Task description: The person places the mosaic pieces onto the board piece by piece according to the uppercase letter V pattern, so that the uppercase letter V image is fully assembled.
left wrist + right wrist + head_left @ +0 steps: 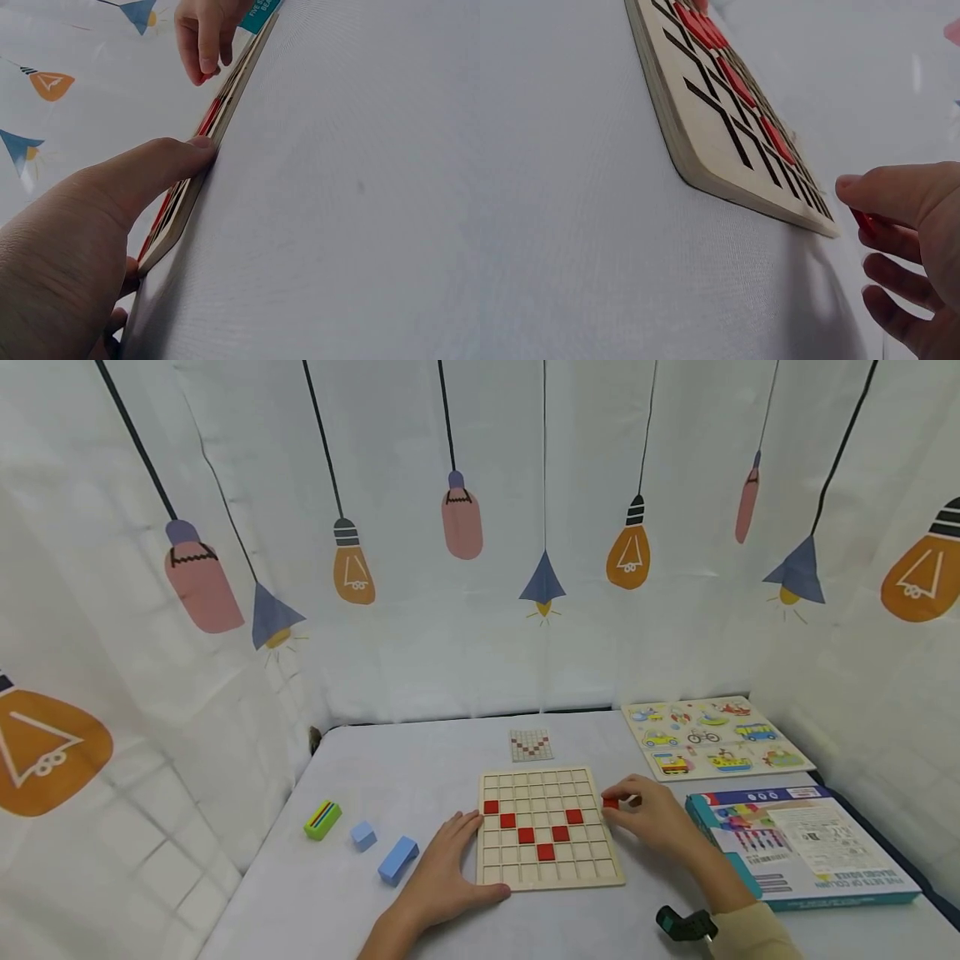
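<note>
A square wooden grid board (517, 877) lies on the white table with several red square tiles (546, 852) set in a V pattern. My left hand (453, 870) rests at its near left corner, fingers along the left edge and thumb (176, 159) on the near edge. Just beyond the board's right edge, my right hand (654, 814) pinches a loose red tile (862, 223) between thumb and finger. Behind the board lies a small pattern card (531, 745) showing a similar V of red squares.
Left of the board are a green block (322, 820) with coloured stripes, a small blue cube (363, 836) and a longer blue block (398, 861). On the right lie a picture board (712, 739) and a flat box (813, 847). A printed curtain (480, 643) surrounds the table.
</note>
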Demonstrator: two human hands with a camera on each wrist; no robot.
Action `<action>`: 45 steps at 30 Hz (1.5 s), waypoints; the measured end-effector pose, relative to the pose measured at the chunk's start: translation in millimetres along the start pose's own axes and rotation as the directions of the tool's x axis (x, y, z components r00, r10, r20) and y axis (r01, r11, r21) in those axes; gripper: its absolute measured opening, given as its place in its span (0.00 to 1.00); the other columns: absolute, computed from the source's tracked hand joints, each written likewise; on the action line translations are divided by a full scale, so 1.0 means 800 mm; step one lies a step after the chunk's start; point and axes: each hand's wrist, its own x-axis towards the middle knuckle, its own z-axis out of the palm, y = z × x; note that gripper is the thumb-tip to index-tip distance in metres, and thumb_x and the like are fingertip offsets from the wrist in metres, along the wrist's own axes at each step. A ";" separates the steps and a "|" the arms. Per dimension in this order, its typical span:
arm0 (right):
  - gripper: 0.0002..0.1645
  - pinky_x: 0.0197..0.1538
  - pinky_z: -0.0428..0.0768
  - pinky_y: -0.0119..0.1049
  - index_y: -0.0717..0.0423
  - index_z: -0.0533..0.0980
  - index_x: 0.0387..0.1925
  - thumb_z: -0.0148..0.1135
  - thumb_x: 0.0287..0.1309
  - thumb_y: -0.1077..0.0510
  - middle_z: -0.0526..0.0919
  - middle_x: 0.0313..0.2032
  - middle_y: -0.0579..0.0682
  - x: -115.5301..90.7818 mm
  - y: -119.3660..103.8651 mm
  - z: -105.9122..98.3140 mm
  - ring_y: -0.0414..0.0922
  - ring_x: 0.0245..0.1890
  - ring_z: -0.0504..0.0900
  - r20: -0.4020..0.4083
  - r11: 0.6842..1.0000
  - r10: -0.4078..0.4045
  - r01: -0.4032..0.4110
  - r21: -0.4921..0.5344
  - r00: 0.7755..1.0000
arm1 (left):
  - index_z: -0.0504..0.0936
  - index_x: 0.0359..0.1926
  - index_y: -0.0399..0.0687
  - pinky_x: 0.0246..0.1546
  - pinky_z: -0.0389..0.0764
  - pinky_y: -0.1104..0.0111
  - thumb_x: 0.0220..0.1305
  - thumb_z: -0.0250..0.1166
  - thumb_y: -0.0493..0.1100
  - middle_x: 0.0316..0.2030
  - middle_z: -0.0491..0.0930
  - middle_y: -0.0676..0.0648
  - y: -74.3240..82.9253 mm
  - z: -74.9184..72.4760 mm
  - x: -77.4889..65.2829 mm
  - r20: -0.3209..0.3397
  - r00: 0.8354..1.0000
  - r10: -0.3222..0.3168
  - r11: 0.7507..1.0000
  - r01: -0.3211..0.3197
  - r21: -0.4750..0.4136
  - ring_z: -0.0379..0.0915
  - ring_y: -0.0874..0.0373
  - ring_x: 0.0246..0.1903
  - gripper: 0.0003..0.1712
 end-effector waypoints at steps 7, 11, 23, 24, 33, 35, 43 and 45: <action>0.13 0.61 0.86 0.43 0.42 0.91 0.52 0.81 0.67 0.50 0.88 0.51 0.40 0.016 0.000 0.008 0.43 0.55 0.83 0.045 1.000 -0.017 0.016 0.026 0.999 | 0.65 0.87 0.55 0.83 0.62 0.32 0.47 0.79 0.84 0.86 0.63 0.51 0.001 -0.003 0.001 0.011 1.000 -0.008 1.000 0.008 -0.007 0.49 0.40 0.89 0.74; 0.13 0.58 0.86 0.39 0.40 0.91 0.51 0.81 0.67 0.48 0.87 0.49 0.39 0.024 0.002 0.011 0.42 0.53 0.83 0.059 0.999 -0.015 0.012 0.044 0.998 | 0.65 0.87 0.54 0.83 0.62 0.32 0.47 0.79 0.83 0.86 0.63 0.50 0.002 -0.003 0.001 0.010 1.000 -0.003 1.000 0.003 -0.007 0.50 0.40 0.89 0.73; 0.14 0.52 0.81 0.36 0.39 0.91 0.51 0.81 0.66 0.47 0.85 0.50 0.41 0.043 0.005 0.026 0.44 0.51 0.78 0.118 0.995 -0.004 -0.007 0.097 0.993 | 0.66 0.86 0.59 0.82 0.64 0.32 0.45 0.78 0.85 0.86 0.63 0.53 0.004 0.002 -0.003 0.015 0.999 -0.034 0.999 0.035 -0.015 0.49 0.42 0.89 0.73; 0.13 0.52 0.80 0.36 0.39 0.91 0.51 0.81 0.66 0.47 0.85 0.50 0.41 0.044 0.005 0.027 0.44 0.51 0.77 0.119 0.995 -0.003 -0.009 0.097 0.993 | 0.66 0.86 0.59 0.82 0.64 0.32 0.45 0.78 0.85 0.86 0.63 0.54 0.004 0.003 -0.002 0.016 0.999 -0.039 0.999 0.039 -0.015 0.49 0.42 0.89 0.73; 0.13 0.47 0.78 0.34 0.40 0.91 0.51 0.81 0.67 0.49 0.84 0.51 0.43 0.052 0.006 0.026 0.45 0.49 0.76 0.131 0.996 -0.024 0.012 0.086 0.991 | 0.66 0.86 0.60 0.82 0.65 0.33 0.45 0.77 0.85 0.86 0.63 0.55 0.003 0.002 0.000 0.005 0.999 -0.032 0.999 0.032 0.007 0.50 0.43 0.89 0.72; 0.13 0.47 0.78 0.34 0.40 0.91 0.51 0.81 0.67 0.49 0.84 0.51 0.43 0.052 0.008 0.026 0.45 0.48 0.76 0.129 0.997 -0.028 0.017 0.079 0.991 | 0.67 0.86 0.60 0.82 0.65 0.32 0.45 0.78 0.85 0.86 0.63 0.54 0.003 0.002 -0.001 0.001 1.000 -0.025 1.000 0.025 0.009 0.51 0.42 0.89 0.72; 0.12 0.52 0.79 0.36 0.40 0.91 0.52 0.80 0.68 0.49 0.84 0.51 0.43 0.050 0.009 0.026 0.45 0.50 0.77 0.140 0.997 -0.030 0.019 0.075 0.990 | 0.66 0.86 0.60 0.83 0.64 0.33 0.45 0.77 0.86 0.86 0.63 0.55 0.002 0.002 0.000 -0.001 1.000 -0.022 1.000 0.022 0.017 0.50 0.43 0.89 0.73; 0.12 0.54 0.80 0.39 0.39 0.91 0.52 0.79 0.69 0.49 0.84 0.52 0.42 0.049 0.009 0.026 0.45 0.51 0.77 0.145 0.997 -0.026 0.016 0.074 0.989 | 0.66 0.86 0.60 0.82 0.64 0.33 0.45 0.77 0.86 0.86 0.63 0.55 0.001 0.003 0.000 0.000 1.000 -0.019 1.000 0.019 0.020 0.50 0.43 0.89 0.73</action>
